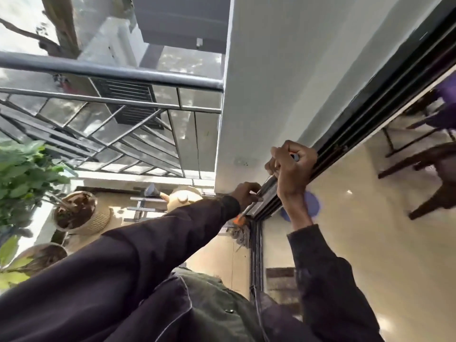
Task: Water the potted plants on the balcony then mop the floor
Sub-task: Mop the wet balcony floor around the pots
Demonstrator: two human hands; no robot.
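Silver metal mop handle (pixel 248 209); orange plastic collar (pixel 238 219) at its base; grey stringy mop head (pixel 240 236). My sleeves (pixel 148 243): dark purple, plain. Cream round watering can (pixel 183 197), grey rose. Ribbed beige round pot (pixel 98 218); green leaves (pixel 22 174). Dark grey metal railing (pixel 111 72), diagonal bar pattern. Cream glossy floor tiles (pixel 370 243).

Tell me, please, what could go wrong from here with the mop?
The mop head lies beside the door frame; its strands could snag there. The watering can and potted plant stand close by; with the left hand and right hand both gripping the mop handle, a wide sweep might knock them.
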